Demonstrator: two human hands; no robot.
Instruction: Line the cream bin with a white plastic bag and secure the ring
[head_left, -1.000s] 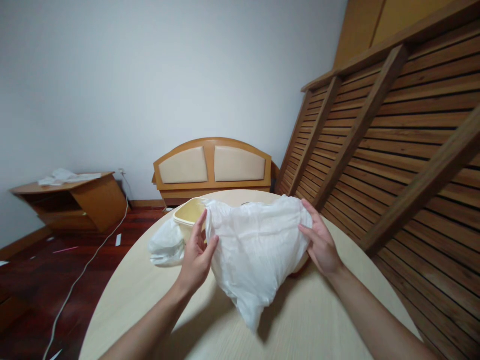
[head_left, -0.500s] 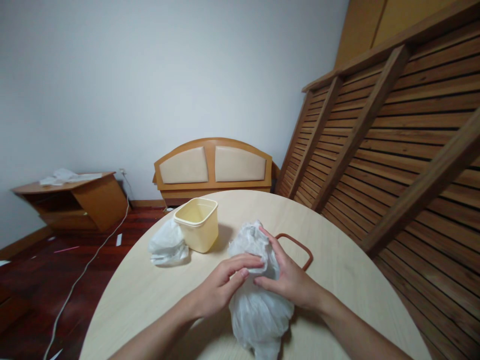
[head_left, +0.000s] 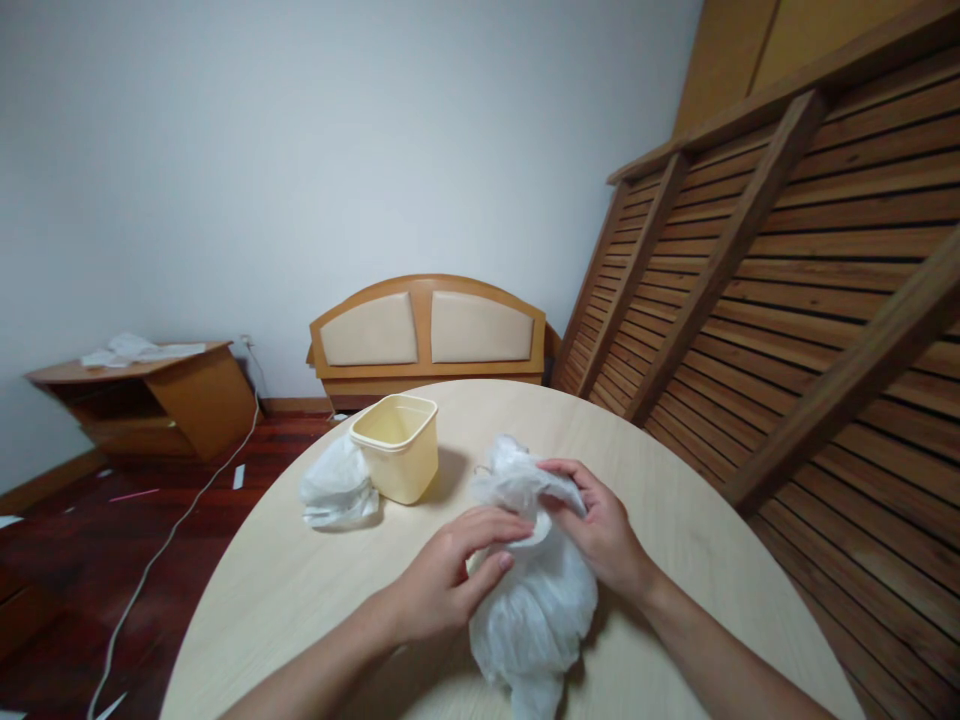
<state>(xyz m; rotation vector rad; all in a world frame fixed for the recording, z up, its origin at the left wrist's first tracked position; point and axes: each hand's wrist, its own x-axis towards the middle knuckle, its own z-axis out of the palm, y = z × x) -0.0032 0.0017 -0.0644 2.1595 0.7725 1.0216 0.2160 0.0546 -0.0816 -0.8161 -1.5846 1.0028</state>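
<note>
A crumpled white plastic bag [head_left: 536, 605] lies on the round pale wooden table [head_left: 675, 520] in front of me. My left hand [head_left: 450, 570] pinches the bag's upper edge from the left, fingers closed on it. My right hand [head_left: 600, 530] grips the same gathered top from the right. A small cream plastic bin [head_left: 395, 447] stands empty and upright behind the bag, to the left. A second white plastic bag [head_left: 335, 490], bunched up, rests on the table against the bin's left side.
A wooden headboard with padded panels [head_left: 427, 335] leans on the far wall. A slatted wooden bed frame [head_left: 787, 300] stands tilted at the right. A low wooden cabinet [head_left: 150, 400] sits at the left, and a white cable [head_left: 165, 545] runs across the dark floor.
The bag was held spread wide between both hands in front of the bin. Both hands came together and lowered it, bunched, to the table. A thin brown loop seen beside my right hand is now hidden.
</note>
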